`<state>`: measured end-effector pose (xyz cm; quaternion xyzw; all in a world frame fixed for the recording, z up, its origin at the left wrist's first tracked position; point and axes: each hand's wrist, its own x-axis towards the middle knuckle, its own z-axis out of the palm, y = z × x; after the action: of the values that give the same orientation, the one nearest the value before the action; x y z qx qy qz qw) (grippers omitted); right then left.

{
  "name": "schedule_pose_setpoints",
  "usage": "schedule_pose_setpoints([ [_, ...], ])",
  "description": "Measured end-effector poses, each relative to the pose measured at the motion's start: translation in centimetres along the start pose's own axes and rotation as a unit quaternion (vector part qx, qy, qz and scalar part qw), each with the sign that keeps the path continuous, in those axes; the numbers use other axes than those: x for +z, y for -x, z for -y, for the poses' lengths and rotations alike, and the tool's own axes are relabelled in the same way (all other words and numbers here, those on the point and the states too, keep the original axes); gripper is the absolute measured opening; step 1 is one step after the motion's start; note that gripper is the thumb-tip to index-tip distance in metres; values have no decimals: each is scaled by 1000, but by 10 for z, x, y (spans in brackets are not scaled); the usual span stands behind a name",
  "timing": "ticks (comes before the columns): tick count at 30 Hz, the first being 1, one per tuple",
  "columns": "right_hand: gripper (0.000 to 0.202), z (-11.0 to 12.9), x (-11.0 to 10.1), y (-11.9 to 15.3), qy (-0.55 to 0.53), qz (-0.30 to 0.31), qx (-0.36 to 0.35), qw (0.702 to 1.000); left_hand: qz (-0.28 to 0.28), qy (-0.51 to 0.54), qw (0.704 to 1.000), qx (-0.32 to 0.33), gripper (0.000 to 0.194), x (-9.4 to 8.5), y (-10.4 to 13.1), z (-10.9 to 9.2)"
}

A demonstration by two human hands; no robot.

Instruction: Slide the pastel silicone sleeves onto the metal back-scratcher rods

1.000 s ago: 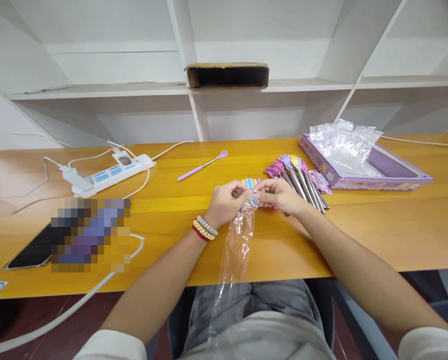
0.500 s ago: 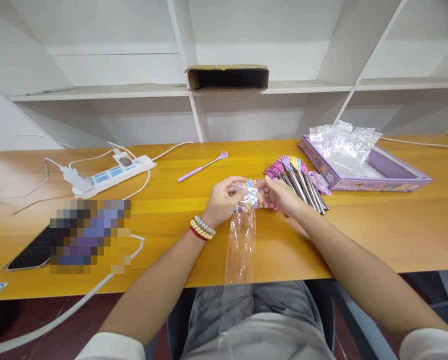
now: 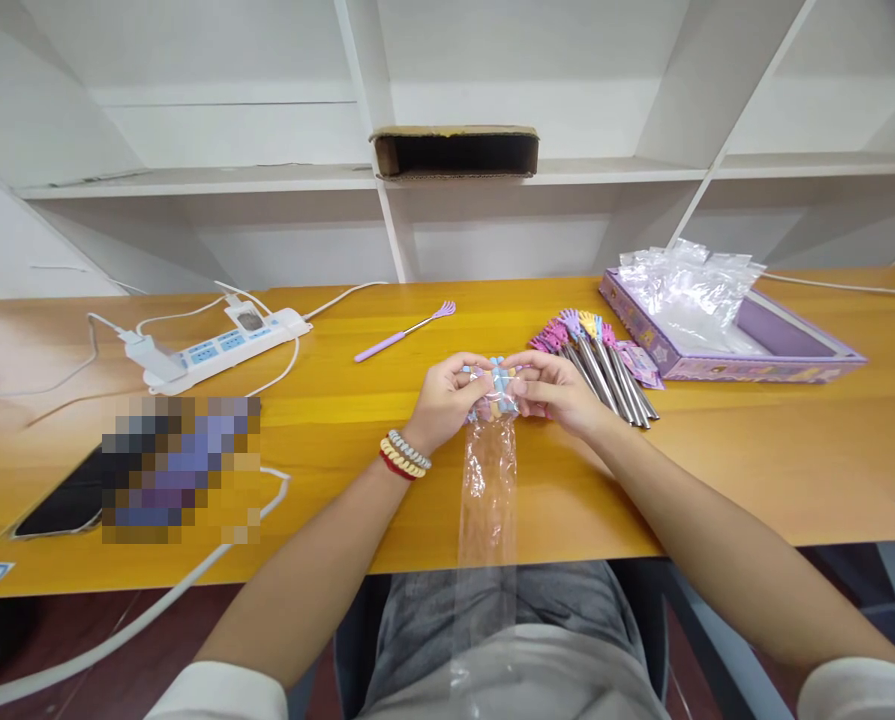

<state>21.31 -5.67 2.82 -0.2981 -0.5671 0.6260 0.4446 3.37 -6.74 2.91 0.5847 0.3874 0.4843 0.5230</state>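
Note:
Between my hands is a long clear plastic bag [image 3: 488,480] that hangs over the table edge toward my lap. Around its upper end my left hand [image 3: 451,392] is closed, thumb on top. My right hand [image 3: 556,390] pinches the same end from the other side. A bundle of pastel pieces [image 3: 501,385], blue, yellow and pink, shows at that end; fingers partly cover it and its exact kind is unclear. Just right of my right hand lie several back scratchers [image 3: 604,365] with coloured hand-shaped heads and metal shafts.
A single purple back scratcher [image 3: 406,333] lies farther back. At right stands a purple box [image 3: 792,360] holding clear bags [image 3: 687,290]. A power strip [image 3: 229,350] with cables and a black phone [image 3: 64,495] are at left. A cardboard box [image 3: 454,152] sits on the shelf.
My right hand has shifted slightly left and turned, its fingers now pressing the bag's upper end. The hanging bag has swung a little to the right. My left hand stays nearly in place.

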Motion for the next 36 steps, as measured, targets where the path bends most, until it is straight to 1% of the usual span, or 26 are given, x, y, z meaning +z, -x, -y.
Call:
schedule_pose_setpoints([
  [2,27,0,2,0,24,-18,-11,999,3,9,1000,-7,23,0,0,0],
  [5,20,-2,2,-1,28,-51,-16,998,-6,40,999,-21,22,2,-1,0],
  [9,11,-4,3,-3,-17,-103,-13,994,-27,112,993,-29,15,4,-2,0],
  [12,6,-4,4,-3,-52,-123,-17,991,-27,134,991,-16,9,4,-2,-1],
  [15,6,-4,6,-3,-69,-121,-25,990,-13,121,993,-2,7,2,-1,-2],
  [19,6,-3,5,-2,-77,-103,-43,991,7,108,994,1,6,0,-1,-2],
  [25,8,1,3,0,-78,-54,-63,993,24,85,996,-12,9,-1,1,-1],
  [29,16,-4,3,0,-44,-80,-64,994,50,64,996,22,12,-3,3,-2],
  [33,25,-9,3,-2,0,-84,-61,995,28,1,998,54,18,1,4,-4],
  [36,33,-10,3,-3,-12,-81,-48,995,12,6,998,57,24,5,2,-3],
])
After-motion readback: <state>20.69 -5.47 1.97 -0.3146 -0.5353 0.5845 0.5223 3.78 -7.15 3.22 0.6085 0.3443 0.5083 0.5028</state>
